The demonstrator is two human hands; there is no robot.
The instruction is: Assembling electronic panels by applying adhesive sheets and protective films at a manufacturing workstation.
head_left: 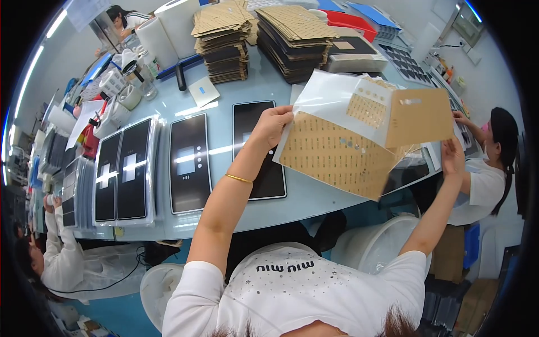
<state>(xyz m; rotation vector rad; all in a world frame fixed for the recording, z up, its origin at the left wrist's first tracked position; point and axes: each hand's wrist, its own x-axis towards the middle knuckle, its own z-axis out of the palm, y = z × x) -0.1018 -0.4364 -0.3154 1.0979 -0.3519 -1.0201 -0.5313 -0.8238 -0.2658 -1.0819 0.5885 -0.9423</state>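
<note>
My left hand (274, 124) pinches the left edge of a whitish translucent sheet (323, 92), raised above the table. Tan adhesive backing paper (331, 149) with rows of small print hangs below and overlaps it. At the right, a plain tan panel (421, 123) with a small pale slot covers part of these sheets. My right hand (452, 158) is closed at that panel's lower right corner; its fingertips are partly hidden. Beneath my left forearm lies a black panel (258, 182), partly covered. Another black panel (189, 191) with a light window lies left of it.
Two tall stacks of tan-backed panels (224, 56) (295, 48) stand at the back. Bagged black panels (135, 191) are piled at the left. White rolls (157, 42), a black-handled roller (180, 77) and a white bin (387, 241) are nearby. Co-workers sit at both sides.
</note>
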